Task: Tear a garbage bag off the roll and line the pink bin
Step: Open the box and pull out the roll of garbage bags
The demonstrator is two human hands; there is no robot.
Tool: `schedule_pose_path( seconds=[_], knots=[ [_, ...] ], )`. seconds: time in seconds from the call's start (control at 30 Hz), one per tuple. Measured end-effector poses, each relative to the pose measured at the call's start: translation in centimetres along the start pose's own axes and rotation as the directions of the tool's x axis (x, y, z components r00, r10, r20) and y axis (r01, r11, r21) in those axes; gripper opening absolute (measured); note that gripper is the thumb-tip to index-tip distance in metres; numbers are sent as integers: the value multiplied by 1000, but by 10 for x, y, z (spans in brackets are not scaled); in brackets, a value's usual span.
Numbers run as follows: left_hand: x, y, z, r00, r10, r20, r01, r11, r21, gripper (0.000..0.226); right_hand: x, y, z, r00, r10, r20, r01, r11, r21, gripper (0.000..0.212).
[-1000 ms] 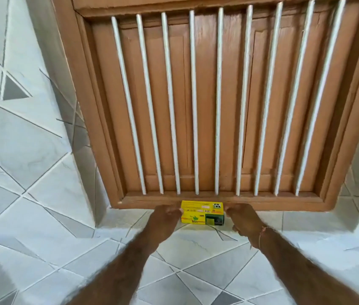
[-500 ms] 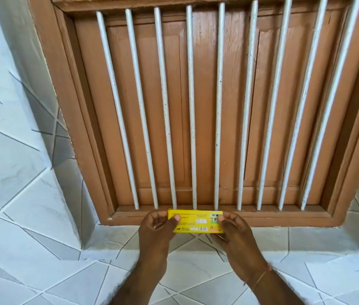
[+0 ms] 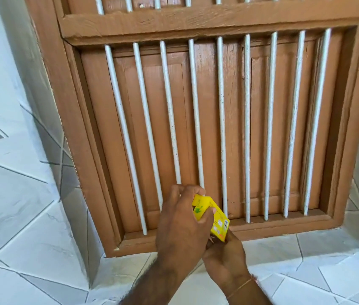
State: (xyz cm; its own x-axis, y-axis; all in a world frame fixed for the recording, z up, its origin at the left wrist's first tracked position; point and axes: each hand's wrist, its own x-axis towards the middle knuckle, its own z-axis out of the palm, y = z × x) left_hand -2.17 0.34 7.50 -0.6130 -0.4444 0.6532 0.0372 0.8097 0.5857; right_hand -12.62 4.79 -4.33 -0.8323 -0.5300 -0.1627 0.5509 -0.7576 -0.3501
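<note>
A small yellow box of garbage bags (image 3: pixel 217 221) is held in front of the brown window, tilted with one end pointing up left. My left hand (image 3: pixel 180 230) wraps around its upper end, fingers curled over the top. My right hand (image 3: pixel 224 258) grips its lower end from beneath. The roll inside the box is hidden. No pink bin is in view.
A brown wooden window frame (image 3: pixel 196 25) with white vertical bars (image 3: pixel 222 128) and closed shutters fills the view. A tiled sill (image 3: pixel 306 245) runs below it. White tiled walls with grey lines stand at the left (image 3: pixel 9 194) and at the right.
Both hands lifted the box off the sill and turned it from flat to tilted. The view has tipped upward, showing more of the window.
</note>
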Motion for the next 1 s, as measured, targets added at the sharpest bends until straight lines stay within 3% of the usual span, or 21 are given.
schedule_pose_path(
  seconds=[0.1,0.27,0.4,0.47,0.5,0.57,0.63,0.67,0.73,0.77,0.87,0.9,1.0],
  knots=[
    [8,0,-16,998,57,5,-57,997,-43,32,-5,1,-1,999,41,-17,-41,999,23,20],
    [22,-2,-39,988,123,96,-122,992,-14,29,-17,7,-13,983,167,-76,-158,980,119,40],
    [26,15,-45,945,251,209,-267,962,50,32,-37,15,-14,954,297,44,-300,945,129,51],
    [28,19,-45,939,278,204,-301,949,93,31,-43,18,-13,947,305,97,-315,943,110,46],
    [32,16,-47,948,264,176,-282,955,87,30,-44,16,-13,951,291,108,-302,947,106,54],
    [42,4,-54,983,166,74,-167,986,12,26,-42,8,-21,972,225,71,-231,967,107,84],
    [46,-27,-60,998,-53,-45,46,990,-131,20,-43,-11,-29,988,155,-10,-154,985,73,85],
    [42,-52,-58,973,-217,-76,195,953,-234,18,-44,-22,-33,991,125,-56,-122,991,57,75],
    [21,-98,-44,843,-536,-34,482,783,-394,12,-49,-51,-39,991,58,-121,-58,998,3,51],
    [7,-115,-32,777,-629,18,577,701,-419,13,-51,-64,-43,992,23,-127,-28,999,-34,47],
    [-26,-135,14,615,-769,173,735,480,-479,13,-60,-103,-52,991,-40,-129,21,990,-143,28],
    [-31,-138,29,588,-790,175,752,454,-478,11,-62,-113,-54,990,-48,-132,25,984,-174,19],
    [-28,-143,66,608,-790,75,753,544,-369,7,-61,-137,-67,990,-48,-133,9,958,-285,8]
  ],
)
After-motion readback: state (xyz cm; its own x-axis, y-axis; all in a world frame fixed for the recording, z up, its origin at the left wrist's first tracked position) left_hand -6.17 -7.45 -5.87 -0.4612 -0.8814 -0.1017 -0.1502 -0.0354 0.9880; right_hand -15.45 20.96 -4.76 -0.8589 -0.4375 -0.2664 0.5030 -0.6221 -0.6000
